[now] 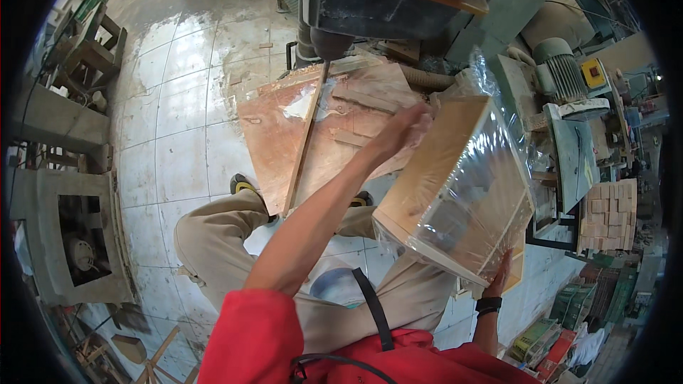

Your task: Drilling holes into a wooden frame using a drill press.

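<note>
A light wooden box (420, 171) in crinkled clear plastic wrap (484, 178) is tilted at the right, in front of me. My left hand (413, 124) reaches across to the box's upper left corner; its fingers are blurred, and whether they grip is unclear. Beneath the box's lower right part, my right hand (501, 274) holds it, fingers partly hidden, beside a second pale wooden piece (516, 270). A stained plywood board (270, 149) carries a long narrow strip (304, 149), short offcuts and shavings.
A dark machine head (377, 0) hangs above the board. At the right stand a motor (558, 71), a machine plate (576, 156), stacked wood blocks (608, 213) and crates (573, 302). A concrete-coloured machine housing (39, 242) and a bench (92, 50) line the left, beside tiled floor.
</note>
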`<state>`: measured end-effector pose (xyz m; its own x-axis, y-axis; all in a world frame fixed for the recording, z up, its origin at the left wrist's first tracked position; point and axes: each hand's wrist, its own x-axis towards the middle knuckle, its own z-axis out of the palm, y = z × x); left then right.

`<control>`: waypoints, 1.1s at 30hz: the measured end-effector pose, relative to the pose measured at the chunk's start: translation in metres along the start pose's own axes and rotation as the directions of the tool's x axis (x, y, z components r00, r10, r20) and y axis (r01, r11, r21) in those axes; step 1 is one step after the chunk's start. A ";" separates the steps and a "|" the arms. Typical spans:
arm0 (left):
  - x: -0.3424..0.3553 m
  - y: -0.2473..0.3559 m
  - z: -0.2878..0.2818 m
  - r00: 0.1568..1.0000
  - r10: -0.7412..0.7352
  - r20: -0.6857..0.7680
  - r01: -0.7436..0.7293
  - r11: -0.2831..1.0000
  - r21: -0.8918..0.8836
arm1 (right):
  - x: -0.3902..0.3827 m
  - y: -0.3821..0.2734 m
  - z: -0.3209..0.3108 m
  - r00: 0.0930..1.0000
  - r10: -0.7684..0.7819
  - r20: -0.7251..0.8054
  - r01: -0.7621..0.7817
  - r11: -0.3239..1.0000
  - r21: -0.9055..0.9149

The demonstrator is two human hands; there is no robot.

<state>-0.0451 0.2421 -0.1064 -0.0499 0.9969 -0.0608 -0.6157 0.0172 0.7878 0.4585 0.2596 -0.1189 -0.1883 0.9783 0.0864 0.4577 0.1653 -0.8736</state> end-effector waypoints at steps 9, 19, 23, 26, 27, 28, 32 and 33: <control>-0.152 0.015 0.007 0.921 0.306 -0.242 -0.117 0.807 0.578 | 0.064 -0.119 0.074 0.911 0.314 0.268 -0.379 0.894 0.240; -0.168 0.050 -0.033 0.812 0.296 -0.504 0.178 0.696 0.696 | 0.129 -0.120 0.163 0.914 0.238 0.329 -0.299 0.943 0.149; -0.168 0.049 -0.030 0.733 0.449 -0.511 0.181 0.595 0.783 | 0.150 -0.119 0.178 0.922 0.209 0.325 -0.225 0.974 0.015; -0.163 0.041 -0.030 0.646 0.654 -0.393 0.239 0.315 0.918 | 0.169 -0.108 0.182 0.920 0.193 0.342 -0.202 0.979 -0.011; -0.164 0.041 -0.030 0.651 0.650 -0.392 0.241 0.312 0.919 | 0.171 -0.106 0.183 0.916 0.171 0.362 -0.161 0.985 -0.056; -0.166 0.042 -0.032 0.638 0.657 -0.403 0.230 0.336 0.913 | 0.172 -0.104 0.183 0.916 0.177 0.360 -0.168 0.984 -0.055; -0.175 0.039 -0.027 0.605 0.663 -0.440 0.210 0.400 0.892 | 0.160 -0.111 0.178 0.910 0.162 0.382 -0.126 0.985 -0.117; -0.176 0.038 -0.026 0.610 0.660 -0.438 0.210 0.398 0.893 | 0.155 -0.113 0.175 0.910 0.182 0.373 -0.147 0.982 -0.120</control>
<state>-0.0803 0.0655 -0.0816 -0.7813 0.5860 0.2149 0.4471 0.2850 0.8479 0.2250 0.3705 -0.0904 -0.4123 0.8734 -0.2592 0.5812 0.0331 -0.8131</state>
